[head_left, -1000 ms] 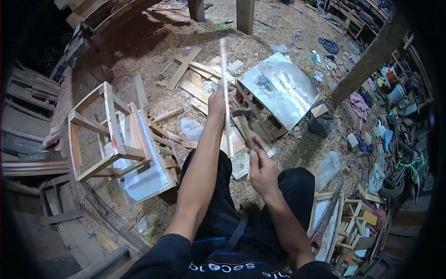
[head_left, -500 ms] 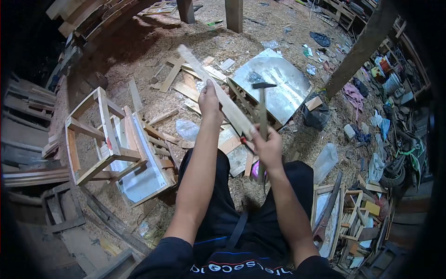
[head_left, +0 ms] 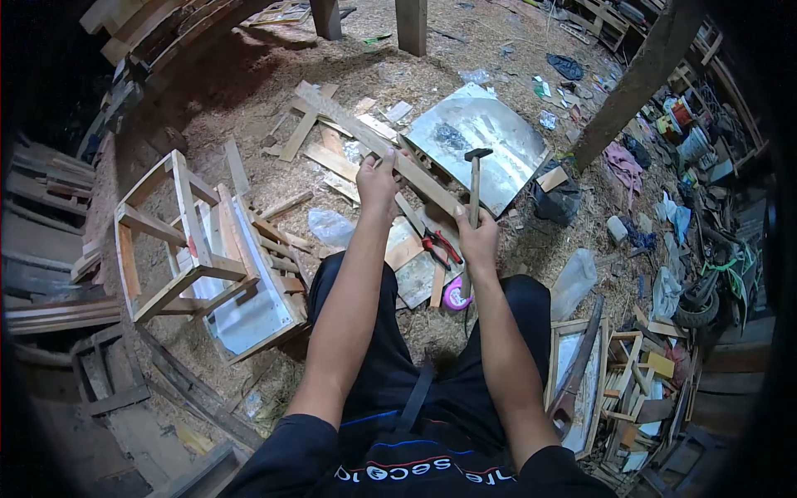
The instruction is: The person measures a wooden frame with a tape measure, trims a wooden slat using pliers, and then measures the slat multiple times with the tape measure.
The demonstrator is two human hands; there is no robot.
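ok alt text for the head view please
A person's left hand and right hand hold a wooden slat, the right also gripping a hammer. Nearby lie red-handled pliers, a round pink object and scrap wood on a shavings-strewn floor.

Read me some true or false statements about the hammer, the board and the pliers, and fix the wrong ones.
1. The left hand grips a wooden board. True.
2. The right hand holds a hammer. True.
3. The right hand grips the hammer by its striking end. False: it grips the handle.
4. Red pliers lie apart from both hands. True.
5. In the picture, the pliers are nearer the left hand. False: they are nearer the right.
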